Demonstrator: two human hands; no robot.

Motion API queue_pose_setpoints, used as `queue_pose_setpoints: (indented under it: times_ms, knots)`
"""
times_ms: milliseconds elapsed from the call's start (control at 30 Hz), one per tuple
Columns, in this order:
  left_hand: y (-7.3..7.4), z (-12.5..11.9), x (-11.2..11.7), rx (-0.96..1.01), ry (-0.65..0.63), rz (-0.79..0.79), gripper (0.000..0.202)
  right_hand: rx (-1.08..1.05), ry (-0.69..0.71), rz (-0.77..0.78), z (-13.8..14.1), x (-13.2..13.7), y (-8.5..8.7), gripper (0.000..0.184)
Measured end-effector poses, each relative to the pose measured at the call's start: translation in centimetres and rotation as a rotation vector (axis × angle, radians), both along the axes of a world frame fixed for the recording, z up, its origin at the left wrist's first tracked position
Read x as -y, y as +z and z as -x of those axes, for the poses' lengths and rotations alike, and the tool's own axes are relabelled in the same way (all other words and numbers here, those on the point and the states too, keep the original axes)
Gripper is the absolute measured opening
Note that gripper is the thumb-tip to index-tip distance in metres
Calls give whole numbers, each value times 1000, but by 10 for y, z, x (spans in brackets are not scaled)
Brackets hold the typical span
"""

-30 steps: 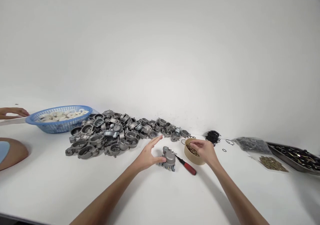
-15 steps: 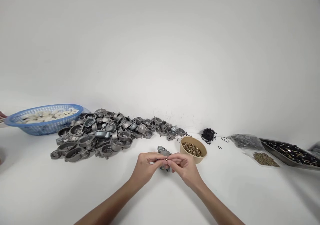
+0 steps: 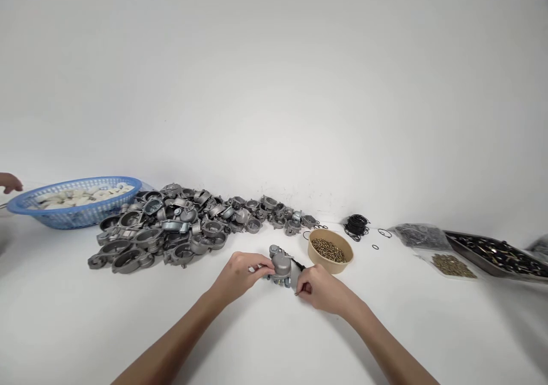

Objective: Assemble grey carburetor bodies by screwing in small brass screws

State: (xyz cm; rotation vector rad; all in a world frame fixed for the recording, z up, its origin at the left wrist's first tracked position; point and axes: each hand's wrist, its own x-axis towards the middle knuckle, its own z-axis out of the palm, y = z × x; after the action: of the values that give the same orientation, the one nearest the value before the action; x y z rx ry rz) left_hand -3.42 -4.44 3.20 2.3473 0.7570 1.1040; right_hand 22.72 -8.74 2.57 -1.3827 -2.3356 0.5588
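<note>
A grey metal carburetor with a rounded bowl on top sits on the white table between my hands. My left hand has its thumb and fingertips closed against the left side of the carburetor. At the carburetor's right edge, the fingers of my right hand are curled into a pinch; whatever they hold is hidden or too small to name. Just beyond the right hand stands a tan bowl of small brass jets.
Grey metal float bowls are heaped at left. Behind them sits a blue basket of white parts, with another person's hand beside it. Black rings, a bag of brass pieces and a tray of dark parts lie rightward.
My hands were together over the carburetor, pinching a small brass piece. They have moved apart to its two sides, uncovering its bowl. The other person's hand has come further into view at left.
</note>
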Motion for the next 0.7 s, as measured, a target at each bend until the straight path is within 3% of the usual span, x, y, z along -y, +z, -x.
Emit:
queue_pose_setpoints:
  times_ms: [267,433,600,700]
  knots:
    - [-3,-3,-1,-70,-6,-31,21,87,77,-89,9,3,5,34]
    - [-2,-3,0,-65,-29,-26,19,44,-3,-102,5,-2,4,28]
    - [0,-3,1,-72,-38,-10,16,-310,-153,-155,2,-22,2,14]
    - [1,-4,1,-89,-30,-21,16,-638,-258,-72,9,-37,-6,20]
